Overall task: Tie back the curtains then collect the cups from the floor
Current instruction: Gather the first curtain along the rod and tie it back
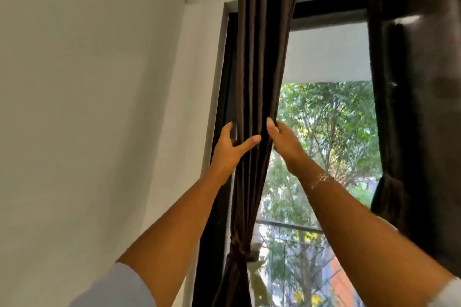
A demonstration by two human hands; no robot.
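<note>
So: left hand (228, 149) cups the left edge of the curtain (262, 57), thumb across the front folds; right hand (282, 139) pinches the right edge, both above the tie (240, 252) already knotted low down. Cloth looks soft, thick, fairly heavy, drapes in deep pleats, not slippery. Best held by bunching the folds whole, not one edge. Right curtain (411, 82) also looks tied. No cups in view.
</note>
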